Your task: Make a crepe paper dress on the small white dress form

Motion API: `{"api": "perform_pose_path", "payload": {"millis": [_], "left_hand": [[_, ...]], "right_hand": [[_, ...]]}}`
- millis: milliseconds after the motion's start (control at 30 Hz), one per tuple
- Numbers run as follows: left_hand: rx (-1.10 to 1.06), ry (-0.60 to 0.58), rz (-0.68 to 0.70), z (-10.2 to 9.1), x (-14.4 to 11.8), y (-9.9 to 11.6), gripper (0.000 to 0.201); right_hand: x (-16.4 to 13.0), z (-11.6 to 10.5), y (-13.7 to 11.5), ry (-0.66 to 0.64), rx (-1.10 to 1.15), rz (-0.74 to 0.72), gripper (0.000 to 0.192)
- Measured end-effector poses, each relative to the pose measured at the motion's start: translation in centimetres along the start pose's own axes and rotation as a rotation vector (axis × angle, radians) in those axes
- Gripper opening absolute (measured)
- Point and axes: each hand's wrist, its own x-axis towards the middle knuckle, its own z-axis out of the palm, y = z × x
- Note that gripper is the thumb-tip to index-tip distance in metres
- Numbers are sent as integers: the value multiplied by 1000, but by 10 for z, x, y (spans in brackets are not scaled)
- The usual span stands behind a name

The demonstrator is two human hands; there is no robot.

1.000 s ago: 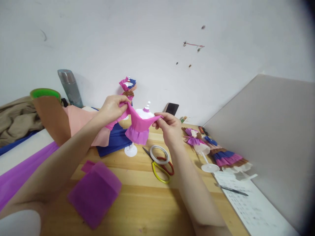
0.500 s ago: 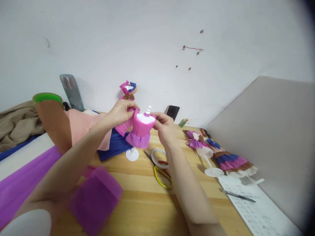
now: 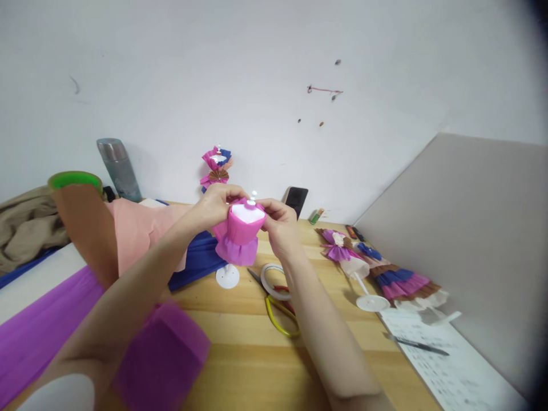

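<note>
A small white dress-form mannequin [image 3: 248, 213] stands upright on its round base, wrapped in pink crepe paper [image 3: 242, 230] with a purple ruffle [image 3: 237, 253] below. At the form's left shoulder side in view, my left hand [image 3: 216, 204] is closed, pinching the pink crepe paper; its fingertips are partly behind the form. My right hand [image 3: 280, 225] pinches the paper's edge at the opposite side. Just in front of my right forearm's inner side lie yellow-handled scissors [image 3: 278, 325] and a roll of white tape [image 3: 265, 278].
Purple paper [image 3: 165, 354] lies at the front; peach paper [image 3: 145, 225], brown paper [image 3: 88, 228] and blue paper [image 3: 199, 257] lie left. Behind stand a bottle [image 3: 120, 171], another dressed form [image 3: 216, 171] and a phone [image 3: 297, 200]. Dressed forms [image 3: 402, 279] and a pen [image 3: 419, 345] lie right.
My left hand has moved in closer to the form, and the loose pink paper beside it has swung behind the bodice. My right hand stays at its side. The view has shifted slightly.
</note>
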Motion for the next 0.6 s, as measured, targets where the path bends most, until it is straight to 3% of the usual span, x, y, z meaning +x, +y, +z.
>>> {"api": "perform_pose_path", "payload": {"millis": [300, 600], "left_hand": [[71, 97, 15, -2, -10, -4, 13], [451, 77, -84, -45, -45, 18, 20]], "right_hand": [[1, -6, -1, -10, -23, 1, 12], [-7, -38, -33, -105, -232, -58, 5]]}}
